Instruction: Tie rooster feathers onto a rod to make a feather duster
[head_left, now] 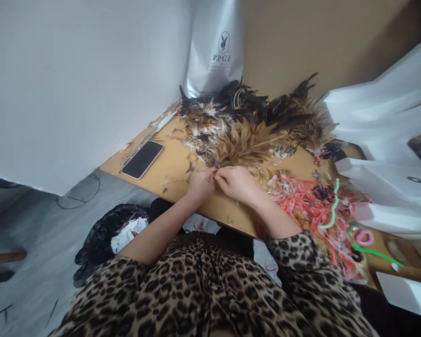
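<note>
My left hand (200,183) and my right hand (237,183) meet at the front part of the wooden table (177,171), fingertips almost touching. Both are closed in a pinch around a small bit of red string (216,171). Whether feather quills are held with it is hidden by the fingers. Just beyond the fingertips spreads a heap of brown feathers (247,140), with long black feathers (238,100) behind it. A tangled pile of red and clear strings (301,199) lies to the right of my right hand.
A dark-screened phone (142,159) lies at the table's left edge. A silvery PPGZ bag (215,51) stands at the back, with white bags (382,112) on the right. Green cord (377,255) and a pink ring (365,237) lie at right. A black plastic bag (101,238) rests on the floor.
</note>
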The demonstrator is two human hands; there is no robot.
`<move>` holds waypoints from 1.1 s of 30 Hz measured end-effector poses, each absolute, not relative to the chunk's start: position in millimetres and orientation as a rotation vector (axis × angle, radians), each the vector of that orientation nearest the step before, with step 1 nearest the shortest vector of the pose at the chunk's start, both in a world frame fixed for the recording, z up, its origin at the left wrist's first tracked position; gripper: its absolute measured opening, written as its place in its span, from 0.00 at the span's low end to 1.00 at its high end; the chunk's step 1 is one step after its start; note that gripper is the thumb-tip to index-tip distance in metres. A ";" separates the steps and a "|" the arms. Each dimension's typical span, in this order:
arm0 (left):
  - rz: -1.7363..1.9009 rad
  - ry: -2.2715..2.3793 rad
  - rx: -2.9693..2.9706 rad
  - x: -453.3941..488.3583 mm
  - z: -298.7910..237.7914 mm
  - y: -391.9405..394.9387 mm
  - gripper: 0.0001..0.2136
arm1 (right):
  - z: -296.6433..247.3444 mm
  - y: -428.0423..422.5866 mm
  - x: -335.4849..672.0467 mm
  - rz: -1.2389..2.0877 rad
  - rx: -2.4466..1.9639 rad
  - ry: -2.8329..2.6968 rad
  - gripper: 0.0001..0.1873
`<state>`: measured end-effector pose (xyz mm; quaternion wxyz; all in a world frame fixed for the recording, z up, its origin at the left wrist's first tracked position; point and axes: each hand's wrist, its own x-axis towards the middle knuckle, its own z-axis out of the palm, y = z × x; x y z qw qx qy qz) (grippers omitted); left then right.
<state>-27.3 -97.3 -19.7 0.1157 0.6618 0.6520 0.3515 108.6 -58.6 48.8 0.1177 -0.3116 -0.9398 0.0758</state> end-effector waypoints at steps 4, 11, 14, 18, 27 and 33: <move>0.765 1.919 2.197 -28.4 -3.5 -104.6 0.13 | 104.5 -38.0 102.1 -0.031 -0.925 -3.064 0.13; 0.837 1.950 2.277 -25.4 14.0 -118.6 0.19 | 115.2 24.9 85.3 0.381 -0.820 -3.043 0.04; 0.894 1.834 2.278 -28.8 9.4 -114.9 0.17 | 103.2 31.6 73.5 0.526 -0.683 -2.949 0.05; 1.221 1.662 1.953 -36.7 3.3 -103.1 0.09 | 115.7 7.8 75.2 0.479 -0.597 -2.606 0.09; 1.461 1.034 0.851 -42.9 13.5 -90.4 0.15 | 74.3 -40.7 132.1 1.267 -0.918 -1.937 0.16; 1.436 0.899 0.728 -33.6 20.2 -88.6 0.14 | 20.2 -40.2 104.5 1.697 -0.844 -1.470 0.18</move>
